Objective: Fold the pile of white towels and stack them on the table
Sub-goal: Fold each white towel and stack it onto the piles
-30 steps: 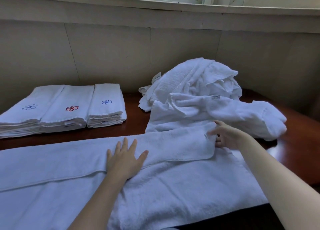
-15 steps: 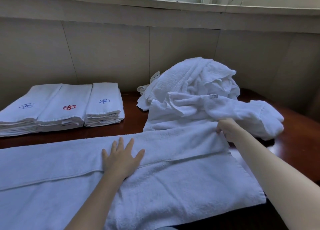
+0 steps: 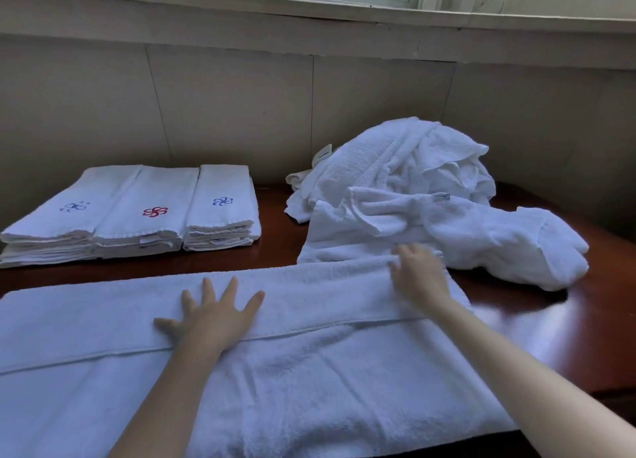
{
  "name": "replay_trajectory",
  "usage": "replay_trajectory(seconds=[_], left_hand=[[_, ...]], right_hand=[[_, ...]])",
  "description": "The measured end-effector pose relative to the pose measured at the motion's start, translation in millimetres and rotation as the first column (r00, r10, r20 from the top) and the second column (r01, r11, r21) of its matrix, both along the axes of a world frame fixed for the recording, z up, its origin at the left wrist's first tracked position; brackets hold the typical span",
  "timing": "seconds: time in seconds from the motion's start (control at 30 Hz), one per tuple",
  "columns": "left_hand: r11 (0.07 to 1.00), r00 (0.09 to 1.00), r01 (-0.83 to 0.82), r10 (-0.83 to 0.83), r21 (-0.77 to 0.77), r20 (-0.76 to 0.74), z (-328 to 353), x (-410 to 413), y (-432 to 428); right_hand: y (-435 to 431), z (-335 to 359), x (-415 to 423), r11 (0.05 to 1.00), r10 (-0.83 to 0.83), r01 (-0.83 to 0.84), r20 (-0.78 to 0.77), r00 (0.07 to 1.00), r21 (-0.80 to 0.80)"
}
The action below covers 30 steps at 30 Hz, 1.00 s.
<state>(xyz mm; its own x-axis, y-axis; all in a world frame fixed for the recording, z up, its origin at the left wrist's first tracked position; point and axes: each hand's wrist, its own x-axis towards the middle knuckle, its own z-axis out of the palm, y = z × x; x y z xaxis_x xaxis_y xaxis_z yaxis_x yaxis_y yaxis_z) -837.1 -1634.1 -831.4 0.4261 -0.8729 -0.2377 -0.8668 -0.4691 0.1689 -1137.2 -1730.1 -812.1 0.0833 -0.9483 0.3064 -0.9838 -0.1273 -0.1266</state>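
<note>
A large white towel [image 3: 309,382] lies spread across the near part of the dark wooden table [image 3: 278,261], its far long edge folded toward me into a band. My left hand [image 3: 213,316] presses flat on that band, fingers spread. My right hand [image 3: 418,275] lies on the band's far right part with fingers extended, slightly blurred. Behind it sits the pile of crumpled white towels [image 3: 413,189]. Folded towels [image 3: 137,213] with blue and red embroidered marks stand in three stacks at the back left.
A tiled wall [image 3: 241,106] and a window sill run along the back of the table. Bare wood shows between the stacks and the pile, and at the right near the table's edge [image 3: 568,337].
My right hand let go of the folded band's right corner and moved left along its far edge, now lying flat. The left hand stays pressed in place.
</note>
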Motion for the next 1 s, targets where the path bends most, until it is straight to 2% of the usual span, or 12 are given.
replay_trajectory(seconds=[0.07, 0.1, 0.17, 0.4, 0.53, 0.6, 0.67, 0.73, 0.8, 0.83, 0.93, 1.0], left_hand=[[1.000, 1.000, -0.024, 0.024, 0.004, 0.003, -2, 5, 1], [1.000, 1.000, -0.018, 0.018, -0.006, 0.017, -5, 8, 1], [0.999, 0.999, 0.002, 0.000, -0.044, 0.043, -10, 16, -2], [0.992, 0.993, 0.069, -0.058, -0.104, 0.099, -11, 69, -20], [1.000, 0.997, 0.024, -0.023, -0.017, 0.074, -4, 127, 10], [0.999, 0.998, 0.038, -0.040, 0.034, 0.057, 0, 152, 36], [0.996, 0.995, 0.055, -0.061, 0.069, 0.075, 4, 168, 66], [0.992, 0.989, 0.086, -0.096, 0.092, 0.115, 6, 175, 95], [0.980, 0.976, 0.174, -0.185, 0.094, 0.119, 5, 174, 127], [0.966, 0.961, 0.250, -0.256, 0.065, 0.109, 2, 173, 142], [0.894, 0.884, 0.446, -0.447, 0.038, 0.137, -4, 164, 183], [0.847, 0.817, 0.532, -0.515, 0.006, 0.260, 1, 163, 200]], right_hand=[[9, -14, 34, 0.959, 0.196, -0.192, 0.002, 0.981, 0.207], [12, -22, 45, 0.925, 0.228, -0.220, 0.011, 0.974, 0.310], [8, -35, 53, 0.894, 0.217, -0.205, 0.016, 0.976, 0.398], [-12, -35, 65, 0.904, 0.146, -0.131, -0.007, 0.989, 0.408], [3, -27, 73, 0.935, 0.113, -0.113, 0.017, 0.993, 0.335], [26, -20, 100, 0.944, 0.216, -0.218, 0.035, 0.976, 0.246], [59, -14, 137, 0.849, 0.486, -0.485, 0.050, 0.872, 0.209], [100, -15, 175, 0.633, 0.746, -0.725, 0.036, 0.665, 0.272], [138, -17, 205, 0.451, 0.871, -0.813, 0.015, 0.490, 0.368], [152, -20, 216, 0.404, 0.898, -0.822, -0.001, 0.440, 0.403], [172, -21, 234, 0.390, 0.919, -0.833, -0.113, 0.377, 0.391], [180, -16, 239, 0.421, 0.907, -0.860, -0.153, 0.392, 0.289]])
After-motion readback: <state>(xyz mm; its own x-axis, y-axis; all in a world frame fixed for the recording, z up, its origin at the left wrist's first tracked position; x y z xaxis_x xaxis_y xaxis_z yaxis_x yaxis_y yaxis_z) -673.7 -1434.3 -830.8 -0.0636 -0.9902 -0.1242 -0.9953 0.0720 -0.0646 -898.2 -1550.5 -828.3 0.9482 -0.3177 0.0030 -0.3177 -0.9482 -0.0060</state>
